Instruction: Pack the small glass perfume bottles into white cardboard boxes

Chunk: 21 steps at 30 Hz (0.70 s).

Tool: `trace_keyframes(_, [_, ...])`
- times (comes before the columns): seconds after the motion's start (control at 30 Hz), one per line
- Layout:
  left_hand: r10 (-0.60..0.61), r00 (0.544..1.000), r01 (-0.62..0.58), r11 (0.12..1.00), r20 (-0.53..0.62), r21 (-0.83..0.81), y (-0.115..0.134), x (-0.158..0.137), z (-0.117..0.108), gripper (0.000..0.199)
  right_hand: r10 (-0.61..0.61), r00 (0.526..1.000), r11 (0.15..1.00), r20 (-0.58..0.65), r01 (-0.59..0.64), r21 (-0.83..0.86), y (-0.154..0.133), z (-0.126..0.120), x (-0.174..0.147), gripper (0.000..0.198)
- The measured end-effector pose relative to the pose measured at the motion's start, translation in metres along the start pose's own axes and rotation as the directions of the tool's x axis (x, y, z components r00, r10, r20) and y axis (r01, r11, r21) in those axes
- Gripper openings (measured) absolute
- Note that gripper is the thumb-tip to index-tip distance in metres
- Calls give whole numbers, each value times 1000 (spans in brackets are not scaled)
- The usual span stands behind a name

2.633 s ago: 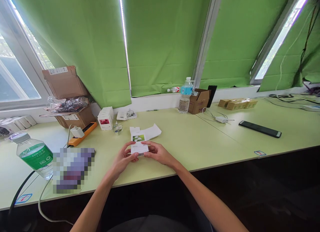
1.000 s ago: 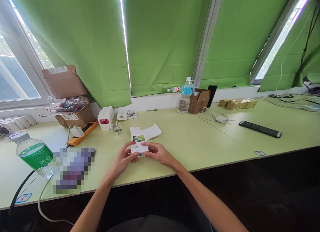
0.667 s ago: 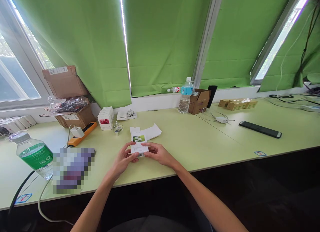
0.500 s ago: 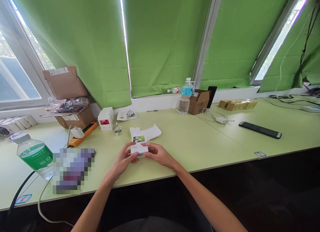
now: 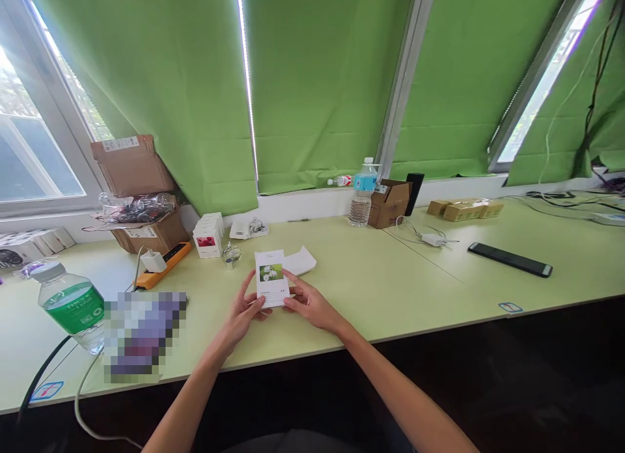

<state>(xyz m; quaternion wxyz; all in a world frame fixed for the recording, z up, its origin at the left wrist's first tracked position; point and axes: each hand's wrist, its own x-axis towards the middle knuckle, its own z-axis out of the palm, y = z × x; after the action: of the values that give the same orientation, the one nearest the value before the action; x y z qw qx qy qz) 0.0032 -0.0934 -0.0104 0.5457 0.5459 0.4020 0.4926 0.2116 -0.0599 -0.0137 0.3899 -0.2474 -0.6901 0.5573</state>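
Observation:
Between my two hands is a small white box [image 5: 272, 290] printed with a picture of white flowers on green, its printed face toward me. My left hand [image 5: 243, 306] grips the lower left side, thumb at the lower corner and index finger along the edge. My right hand [image 5: 308, 302] holds the right side the same way, index finger near the picture. Just behind the box lies a white sheet or flattened carton [image 5: 301, 261], partly hidden by it. To the left stand several white boxes [image 5: 208, 238] in a row, beside a shiny metal piece [image 5: 231, 254].
At left are a water bottle [image 5: 73, 306], an orange power strip [image 5: 163, 265] and an open cardboard box [image 5: 151, 232]. Farther back stand a large bottle [image 5: 362, 192] and a small carton [image 5: 389, 204]. A black phone [image 5: 510, 259] lies at right.
The box's face now shows fully between my hands; the bottom end with the barcode has turned out of sight. My fingers have shifted from across its front to its sides.

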Motion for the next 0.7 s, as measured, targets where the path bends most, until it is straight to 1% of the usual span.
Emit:
trace_keyframes(0.07, [0,1000,-1,1000,-29,-11,-2,1,0,88,4,1000,1000,-30,-3,12,3,0,0,82])
trace_keyframes(0.13, [-20,999,20,1000,-47,4,-2,1,-1,84,17,998,1000,-57,-17,2,6,-1,1,86])
trace_keyframes(0.2, [-34,999,35,999,-42,32,0,1,0,72,28,998,999,-64,-29,-28,9,-1,3,79])
trace_keyframes(0.27, [-28,999,29,998,-24,55,2,0,0,60,29,998,998,-54,-32,-62,9,-2,4,67])
trace_keyframes(0.37, [-1,1000,3,998,-17,68,4,0,1,51,27,999,995,-35,-30,-95,6,-1,4,54])
trace_keyframes(0.5, [8,1000,-9,998,3,68,8,-2,2,49,42,999,990,-8,-43,-133,2,0,3,44])
trace_keyframes(0.63, [-23,1000,21,995,16,96,14,-5,4,52,24,1000,977,-3,-24,-211,-4,2,0,39])
trace_keyframes(0.7, [-34,999,30,994,42,108,17,-8,6,55,14,1000,966,13,-11,-259,-8,3,-1,39])
